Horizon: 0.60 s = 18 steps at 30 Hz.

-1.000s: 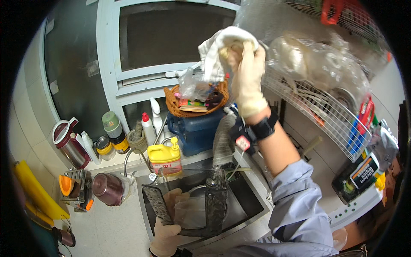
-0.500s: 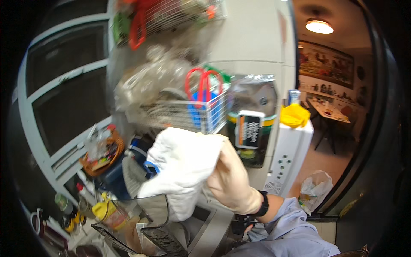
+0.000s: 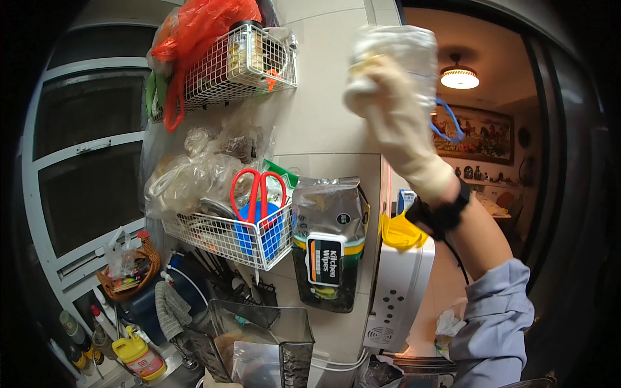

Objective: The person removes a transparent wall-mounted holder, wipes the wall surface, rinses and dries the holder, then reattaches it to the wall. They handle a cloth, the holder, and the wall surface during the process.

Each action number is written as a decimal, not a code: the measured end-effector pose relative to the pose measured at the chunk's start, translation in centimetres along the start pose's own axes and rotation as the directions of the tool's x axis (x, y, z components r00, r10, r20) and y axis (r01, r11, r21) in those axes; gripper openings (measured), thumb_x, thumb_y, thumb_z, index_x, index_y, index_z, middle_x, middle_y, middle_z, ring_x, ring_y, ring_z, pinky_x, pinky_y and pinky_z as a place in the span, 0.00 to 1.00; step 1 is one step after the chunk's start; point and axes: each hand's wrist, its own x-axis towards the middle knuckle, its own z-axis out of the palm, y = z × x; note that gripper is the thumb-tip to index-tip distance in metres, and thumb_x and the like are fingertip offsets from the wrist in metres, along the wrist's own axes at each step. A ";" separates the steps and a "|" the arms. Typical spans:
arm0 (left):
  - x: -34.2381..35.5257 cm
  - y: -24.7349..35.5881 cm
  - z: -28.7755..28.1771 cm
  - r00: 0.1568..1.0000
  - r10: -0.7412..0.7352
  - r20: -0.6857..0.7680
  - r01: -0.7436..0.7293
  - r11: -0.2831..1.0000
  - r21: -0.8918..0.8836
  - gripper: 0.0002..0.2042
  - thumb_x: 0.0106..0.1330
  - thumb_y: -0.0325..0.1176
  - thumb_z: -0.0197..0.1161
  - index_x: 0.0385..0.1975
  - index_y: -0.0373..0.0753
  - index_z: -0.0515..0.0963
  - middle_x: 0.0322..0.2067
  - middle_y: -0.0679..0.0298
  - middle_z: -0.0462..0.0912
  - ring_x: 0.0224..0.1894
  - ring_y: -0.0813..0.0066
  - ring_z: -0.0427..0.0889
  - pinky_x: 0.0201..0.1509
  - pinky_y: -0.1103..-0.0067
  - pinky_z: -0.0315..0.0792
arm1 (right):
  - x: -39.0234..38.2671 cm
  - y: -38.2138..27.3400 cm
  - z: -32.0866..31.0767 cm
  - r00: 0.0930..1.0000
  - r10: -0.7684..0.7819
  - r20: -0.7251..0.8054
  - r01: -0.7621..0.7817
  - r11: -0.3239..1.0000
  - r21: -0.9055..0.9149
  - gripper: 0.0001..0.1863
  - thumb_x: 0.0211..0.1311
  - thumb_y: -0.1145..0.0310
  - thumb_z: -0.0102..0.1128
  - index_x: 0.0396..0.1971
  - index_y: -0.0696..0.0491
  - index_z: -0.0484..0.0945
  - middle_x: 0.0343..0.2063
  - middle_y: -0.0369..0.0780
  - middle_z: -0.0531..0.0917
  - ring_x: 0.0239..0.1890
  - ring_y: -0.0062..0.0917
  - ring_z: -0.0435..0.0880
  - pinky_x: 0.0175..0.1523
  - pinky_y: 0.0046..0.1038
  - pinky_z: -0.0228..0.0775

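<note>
My gloved right hand (image 3: 404, 126) is raised beside the doorway, closed round a white cloth (image 3: 404, 45) with a blue loop; the motion blurs both. My gloved left hand (image 3: 217, 381) shows only slightly at the bottom edge, gripping a dark see-through container (image 3: 294, 343) with black edges. A pale, flat item (image 3: 252, 362) shows inside or behind its clear wall.
Wall-mounted wire baskets (image 3: 187, 226) hold plastic bags and red scissors (image 3: 263, 197). A black wipes holder (image 3: 326, 291) hangs beside a white appliance (image 3: 401, 291) with a yellow cloth on top. Bottles (image 3: 139, 355) and a blue jug (image 3: 145, 310) stand lower left. A doorway opens at right.
The view has swung right from the sink and window toward the wall and doorway. My right hand with the white cloth has risen from low centre to upper right.
</note>
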 end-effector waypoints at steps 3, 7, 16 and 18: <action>1.0 -0.7 -0.3 0.999 -0.017 0.039 0.017 1.000 -0.008 0.51 0.38 0.36 0.75 0.68 0.35 0.57 0.60 0.51 0.71 0.62 0.55 0.72 0.68 0.62 0.64 | -0.8 2.1 3.8 0.893 -0.080 0.444 0.217 0.939 -0.267 0.19 0.63 0.71 0.50 0.55 0.53 0.71 0.59 0.46 0.75 0.59 0.41 0.76 0.63 0.33 0.67; 2.1 -1.2 -1.0 0.996 -0.042 0.076 0.044 0.999 -0.025 0.51 0.39 0.36 0.75 0.69 0.35 0.57 0.60 0.52 0.71 0.62 0.55 0.71 0.68 0.61 0.64 | 0.1 4.2 5.3 0.794 0.036 0.606 0.109 0.973 -0.201 0.26 0.66 0.71 0.45 0.65 0.46 0.65 0.66 0.48 0.67 0.64 0.41 0.71 0.70 0.33 0.61; 2.2 -1.0 -3.2 0.994 -0.088 0.070 0.091 0.995 -0.045 0.51 0.41 0.36 0.76 0.69 0.36 0.56 0.62 0.52 0.69 0.63 0.55 0.70 0.68 0.61 0.63 | 11.8 11.4 10.6 0.873 -0.253 0.417 0.423 0.817 -0.392 0.16 0.68 0.65 0.47 0.51 0.50 0.77 0.50 0.43 0.81 0.56 0.35 0.77 0.62 0.33 0.65; 1.8 -0.9 -3.8 0.994 -0.095 0.059 0.098 0.994 -0.051 0.50 0.42 0.36 0.76 0.69 0.36 0.56 0.62 0.52 0.69 0.64 0.55 0.70 0.68 0.61 0.63 | 11.6 11.9 11.0 0.864 -0.351 0.360 0.474 0.808 -0.350 0.14 0.68 0.67 0.48 0.49 0.49 0.78 0.47 0.43 0.82 0.54 0.36 0.77 0.61 0.33 0.66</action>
